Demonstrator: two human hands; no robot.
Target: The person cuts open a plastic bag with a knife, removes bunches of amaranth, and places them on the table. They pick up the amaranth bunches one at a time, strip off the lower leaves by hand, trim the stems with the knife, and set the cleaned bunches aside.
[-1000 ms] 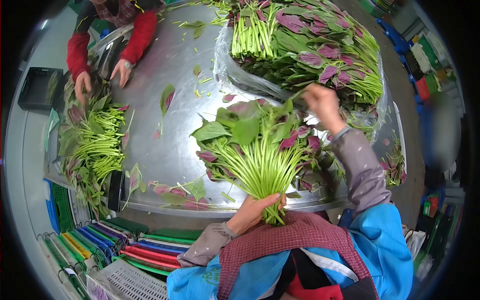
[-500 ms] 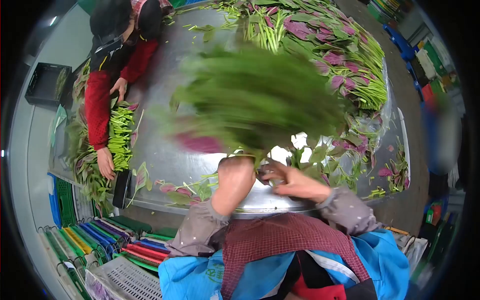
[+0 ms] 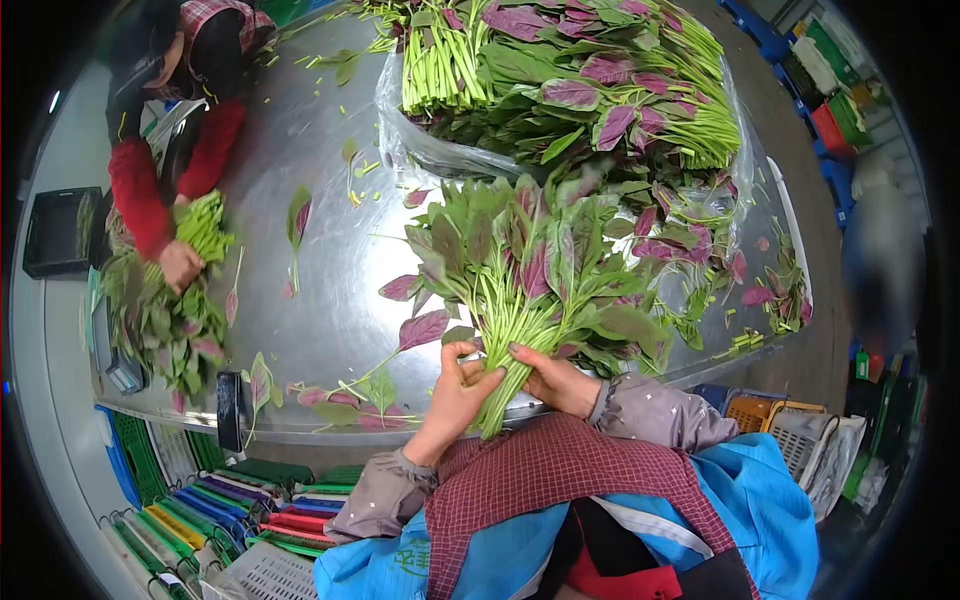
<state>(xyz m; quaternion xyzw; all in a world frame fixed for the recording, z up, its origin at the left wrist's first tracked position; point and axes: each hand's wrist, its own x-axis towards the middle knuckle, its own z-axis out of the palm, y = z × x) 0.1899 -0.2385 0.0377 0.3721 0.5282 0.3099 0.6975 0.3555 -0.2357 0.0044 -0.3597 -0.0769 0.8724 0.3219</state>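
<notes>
A bunch of leafy greens (image 3: pixel 510 300) with green and purple leaves is between my hands, its leaves fanned away from me and its pale stem ends pointing at my apron. My left hand (image 3: pixel 458 392) closes on the left side of the stems, with thumb and fingers against them. From the right, my right hand (image 3: pixel 558 384) grips the same stems, its thumb lying across them. Loose purple-green leaves (image 3: pixel 350 403) lie on the metal table to the left of my left hand.
Beyond the bunch, a large pile of greens (image 3: pixel 600 80) rests on clear plastic (image 3: pixel 440 150). A co-worker (image 3: pixel 150 190) handles another bunch (image 3: pixel 200 235) at left. A black object (image 3: pixel 229 410) stands at the metal table's (image 3: pixel 330 250) near edge. Folded crates (image 3: pixel 200 500) stand below.
The bunch, blurred by fast motion before, is now sharp and lower, with its stems in both my hands. The co-worker's hands have moved onto a bunch of stems. My view has shifted slightly.
</notes>
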